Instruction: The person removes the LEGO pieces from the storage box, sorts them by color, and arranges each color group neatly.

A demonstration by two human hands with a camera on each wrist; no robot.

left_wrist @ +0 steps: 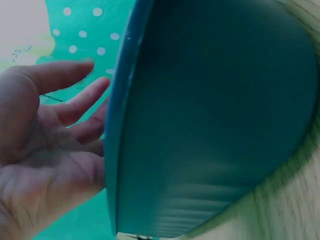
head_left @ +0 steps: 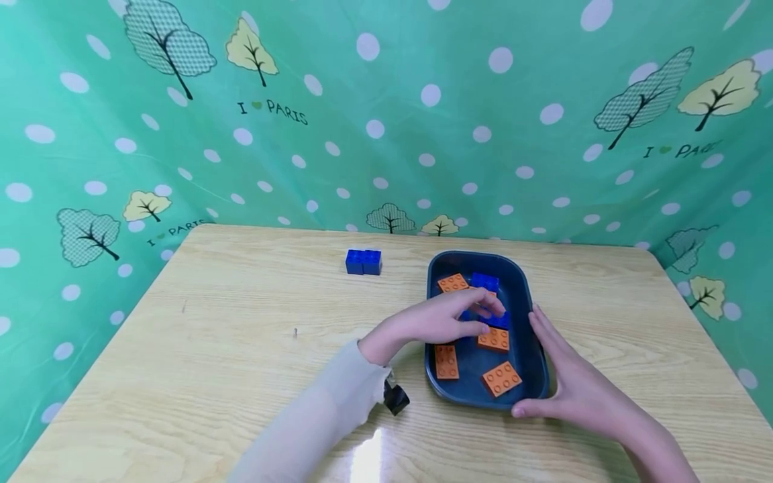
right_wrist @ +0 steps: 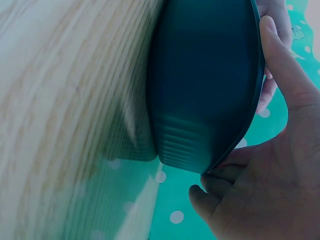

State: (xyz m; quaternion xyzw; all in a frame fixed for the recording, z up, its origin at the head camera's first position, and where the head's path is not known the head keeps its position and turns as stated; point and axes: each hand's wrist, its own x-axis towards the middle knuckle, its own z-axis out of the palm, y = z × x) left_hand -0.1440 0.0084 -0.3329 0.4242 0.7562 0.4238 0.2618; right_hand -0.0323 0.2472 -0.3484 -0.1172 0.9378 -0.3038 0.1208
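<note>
Inside the dark tray (head_left: 471, 382), right of table centre: five orange bricks (head_left: 447, 362), at least two blue bricks (head_left: 485, 282)

We log the tray standing on the wooden table (head_left: 229, 349), its far rim near the table's far edge. Count within: orange, five, one mostly behind fingers; blue, two plainly, plus a blue patch by the fingers that we cannot assign to a further brick. One orange brick lies just beside the left wall, another towards the near right corner; tray floor shows between them, and a strip of floor runs along the right wall.

Left hand (head_left: 453, 316): crosses the left rim and reaches over the middle bricks. We read it as relaxed, thumb apart from loosely bent fingers; we cannot tell whether the fingertips touch a brick. Right hand (head_left: 574, 388): spread, fingers straight along the outside of the right wall, thumb at the near right corner.

Outward: one blue pair (head_left: 372, 263), two bricks touching side by side, near the far edge, with wood between it and the tray. The widest open stretch is left of the tray. We note one pale sleeve (head_left: 314, 416), one small black device (head_left: 395, 399) at that wrist. Behind: green dotted curtain (head_left: 338, 181), five yellow trees, five checked ones.
</note>
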